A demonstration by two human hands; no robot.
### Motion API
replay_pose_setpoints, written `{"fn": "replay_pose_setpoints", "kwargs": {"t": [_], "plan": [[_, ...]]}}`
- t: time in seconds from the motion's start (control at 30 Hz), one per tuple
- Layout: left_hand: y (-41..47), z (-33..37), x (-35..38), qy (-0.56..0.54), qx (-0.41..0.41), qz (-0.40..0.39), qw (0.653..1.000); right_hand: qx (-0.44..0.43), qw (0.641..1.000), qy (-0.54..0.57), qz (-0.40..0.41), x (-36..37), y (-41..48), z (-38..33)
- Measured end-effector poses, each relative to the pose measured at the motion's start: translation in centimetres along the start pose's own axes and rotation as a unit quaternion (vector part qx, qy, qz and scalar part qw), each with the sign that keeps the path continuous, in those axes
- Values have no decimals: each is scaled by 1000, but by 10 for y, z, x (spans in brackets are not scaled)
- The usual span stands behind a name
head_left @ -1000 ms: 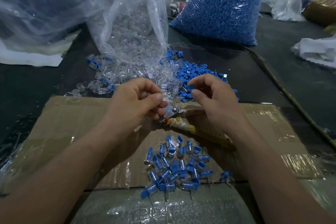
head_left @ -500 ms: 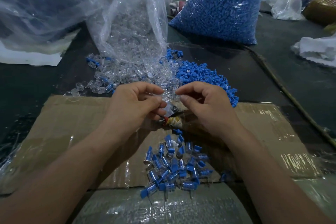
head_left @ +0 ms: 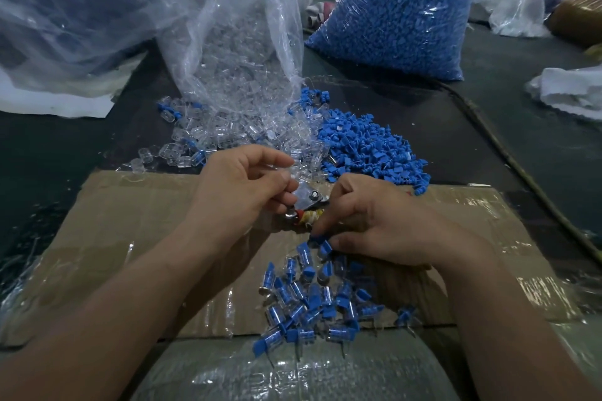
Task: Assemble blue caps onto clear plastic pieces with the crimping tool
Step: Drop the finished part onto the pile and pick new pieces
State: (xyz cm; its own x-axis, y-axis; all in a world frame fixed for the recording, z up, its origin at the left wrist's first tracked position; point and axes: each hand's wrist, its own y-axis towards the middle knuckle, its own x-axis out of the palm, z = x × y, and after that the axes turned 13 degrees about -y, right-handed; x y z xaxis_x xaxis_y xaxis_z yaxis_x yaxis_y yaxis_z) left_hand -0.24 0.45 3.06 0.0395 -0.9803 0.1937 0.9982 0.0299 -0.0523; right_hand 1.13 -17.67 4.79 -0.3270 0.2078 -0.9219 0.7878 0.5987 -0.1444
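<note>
Right hand [head_left: 374, 231]: fingers curled down, thumb and forefinger tips [head_left: 321, 234] pinching a capped piece [head_left: 324, 247] by its blue end. The piece hangs just under the fingertips. Its long axis looks to slant from the fingertips toward the person, though it is partly hidden by the fingers. Directly below and nearer the person is the finished pile [head_left: 312, 299], with its top touching or nearly touching the held piece.

Left hand [head_left: 244, 185]: fingers [head_left: 286, 198] curled round the metal head of the crimping tool [head_left: 308, 199], thumb over the top. Cannot tell whether a clear piece is also held there. The tool's tape-wrapped handle runs under the right knuckles. The two sets of fingertips are close together, with the tool between them.

Judgement: this piece is crimped and is being dropped onto the pile. The next cycle needs one cap and one clear body.
- **Cap:** the loose blue caps [head_left: 368, 146] lie beyond the right fingers, on the far side and a little right. The right hand is nearer.
- **Clear body:** the loose clear pieces [head_left: 228, 137] lie just beyond the left fingertips. The left hand is nearer, but it is busy with the tool.

Further out:
- The cardboard [head_left: 130, 221] lies under both hands and the pile.
- The bag of clear pieces [head_left: 234, 42] is beyond the left fingers, spilling open.
- The bag of blue caps [head_left: 400, 10] is well beyond the right fingers.
- The dark table [head_left: 488, 127] is underneath it all.
</note>
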Motion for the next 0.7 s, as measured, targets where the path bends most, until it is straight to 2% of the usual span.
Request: {"fn": "replay_pose_setpoints", "kwargs": {"t": [0.27,0.47,0.6,0.7], "plan": [[0,0,0,3,0,-1,1000,9,999,-45,20,1,2,-7],[-1,0,0,9,9,-5,1000,-9,991,-136,4,2,6,-17],[0,0,-1,20,12,-7,1000,-29,990,-138,4,5,4,-14],[0,0,0,12,11,-9,1000,-27,997,-69,19,4,3,-9]]}}
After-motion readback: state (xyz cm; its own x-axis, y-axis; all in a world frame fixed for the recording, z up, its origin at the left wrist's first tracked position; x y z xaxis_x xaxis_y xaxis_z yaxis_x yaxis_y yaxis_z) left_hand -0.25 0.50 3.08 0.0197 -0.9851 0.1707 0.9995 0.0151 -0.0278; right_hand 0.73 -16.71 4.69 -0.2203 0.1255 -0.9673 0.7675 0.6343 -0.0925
